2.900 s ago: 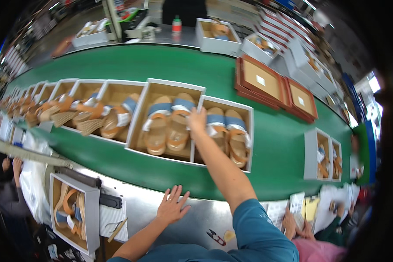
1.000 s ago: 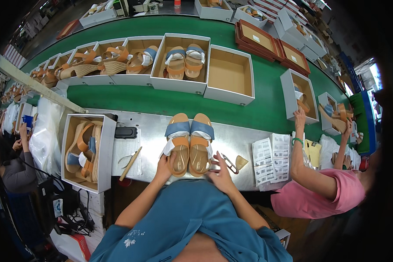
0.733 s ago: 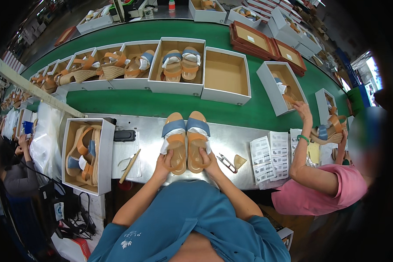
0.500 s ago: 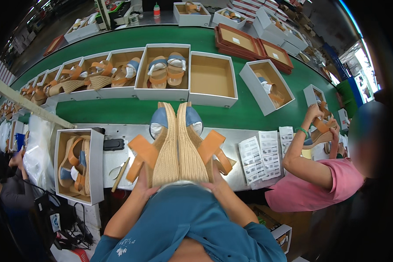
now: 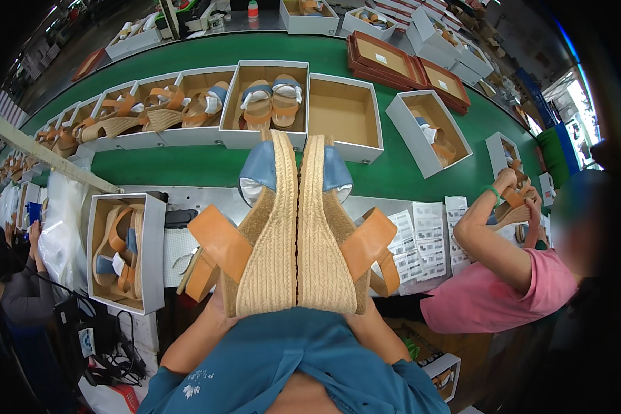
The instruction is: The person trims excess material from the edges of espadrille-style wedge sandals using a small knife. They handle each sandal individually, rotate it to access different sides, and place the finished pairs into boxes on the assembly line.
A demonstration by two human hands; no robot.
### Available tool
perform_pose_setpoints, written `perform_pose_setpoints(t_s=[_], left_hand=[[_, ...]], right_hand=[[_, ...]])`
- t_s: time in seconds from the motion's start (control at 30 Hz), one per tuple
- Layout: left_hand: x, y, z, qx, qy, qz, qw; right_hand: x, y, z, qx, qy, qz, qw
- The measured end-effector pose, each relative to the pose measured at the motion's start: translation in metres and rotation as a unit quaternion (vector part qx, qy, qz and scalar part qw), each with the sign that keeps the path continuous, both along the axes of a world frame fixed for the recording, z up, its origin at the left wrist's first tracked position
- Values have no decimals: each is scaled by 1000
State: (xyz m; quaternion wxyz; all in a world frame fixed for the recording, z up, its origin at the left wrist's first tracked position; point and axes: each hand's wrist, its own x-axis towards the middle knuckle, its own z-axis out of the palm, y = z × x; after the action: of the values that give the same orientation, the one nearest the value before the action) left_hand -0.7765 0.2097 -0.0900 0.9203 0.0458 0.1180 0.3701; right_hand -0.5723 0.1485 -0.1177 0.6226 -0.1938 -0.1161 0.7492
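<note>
Your left hand (image 5: 217,312) grips the left wedge sandal (image 5: 259,234) at its heel, your right hand (image 5: 374,319) the right wedge sandal (image 5: 331,231); soles touching between both grips; beyond them, the empty box (image 5: 343,110).

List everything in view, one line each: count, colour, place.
wedge sandals: 2, tan straps, blue toe bands, woven soles; held up side by side at centre.
conveyor belt: 1, green; across the top.
open shoe boxes on belt: several, white; most hold sandals, one empty box.
box on bench: 1, white, sandals inside; left.
box lids: stacked, brown-red; belt, upper right.
printed sheets: several, white; bench, right.
co-worker in pink shirt: 1; right, handling a sandal.
left hand: mostly hidden, under the left sandal.
right hand: mostly hidden, under the right sandal.
</note>
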Motion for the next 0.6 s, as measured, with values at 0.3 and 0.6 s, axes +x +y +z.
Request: perform_pose_setpoints(t_s=[0.3,0.6], left_hand=[[-1,-4,5,342,90,50,934],[-17,-12,1,87,203,-7,975]], right_hand=[[7,-3,-5,-13,-21,12,1000],[19,1,-26,-41,-101,21,994]])
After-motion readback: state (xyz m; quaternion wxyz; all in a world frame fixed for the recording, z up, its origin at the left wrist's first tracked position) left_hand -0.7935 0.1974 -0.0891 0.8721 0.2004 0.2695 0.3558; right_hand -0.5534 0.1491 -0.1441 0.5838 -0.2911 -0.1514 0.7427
